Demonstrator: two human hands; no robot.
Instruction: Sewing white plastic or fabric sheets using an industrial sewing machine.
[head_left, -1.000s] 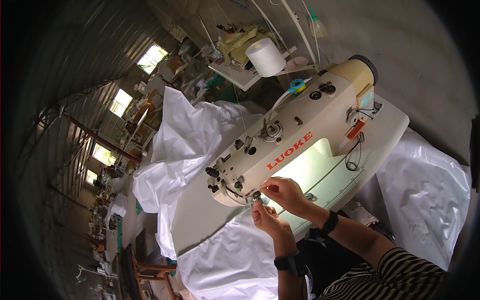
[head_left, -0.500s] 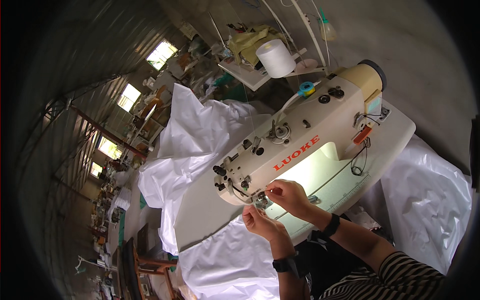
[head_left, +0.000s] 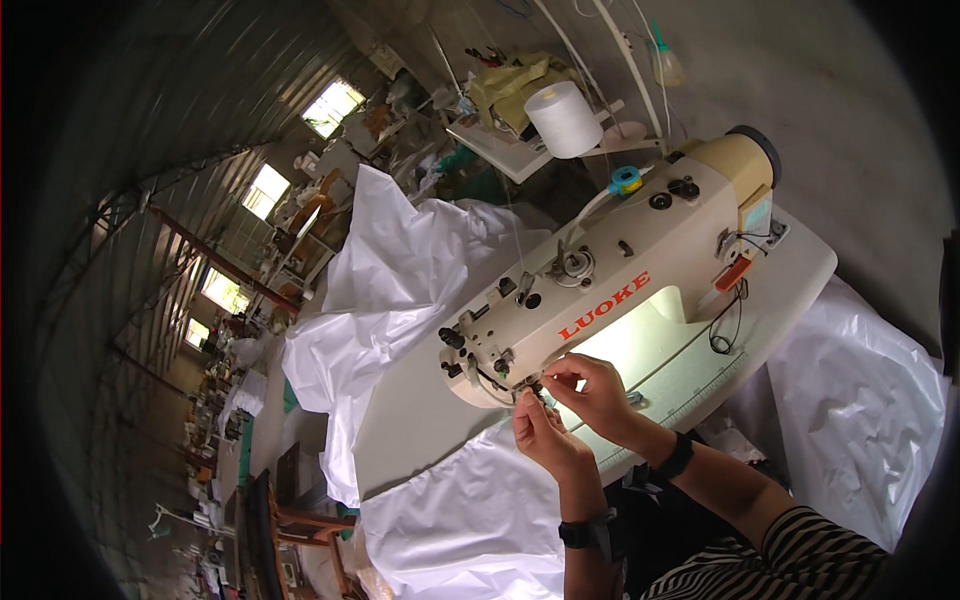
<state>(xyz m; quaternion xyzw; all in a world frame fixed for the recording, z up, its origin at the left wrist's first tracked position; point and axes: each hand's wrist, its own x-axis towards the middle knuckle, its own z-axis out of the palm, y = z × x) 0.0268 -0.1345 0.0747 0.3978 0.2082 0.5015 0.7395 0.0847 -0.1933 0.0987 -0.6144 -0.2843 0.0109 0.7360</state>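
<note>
A cream sewing machine (head_left: pixel 668 235) with red lettering stands before me, its work light glowing under the arm. My left hand (head_left: pixel 546 438) is raised at the needle end of the machine head, thumb and fingers pinched together. Just to its right, my right hand (head_left: pixel 597 400) also makes a pinch, close under the head by the needle. Whatever lies between the fingertips is too small to make out, and the hands partly cover the needle and presser foot. Glossy white fabric (head_left: pixel 455 515) spreads over the near left of the machine table (head_left: pixel 410 425).
More white fabric (head_left: pixel 385 265) is heaped beyond the table, and another sheet (head_left: pixel 850 390) hangs at the right. A white thread cone (head_left: pixel 563 120) stands on a rack behind the machine. At the lower left is a wooden stool (head_left: pixel 310 530).
My left hand has moved up and to the right, nearer the right hand and the needle. My right hand remains pinched near the needle. The view has shifted slightly.
</note>
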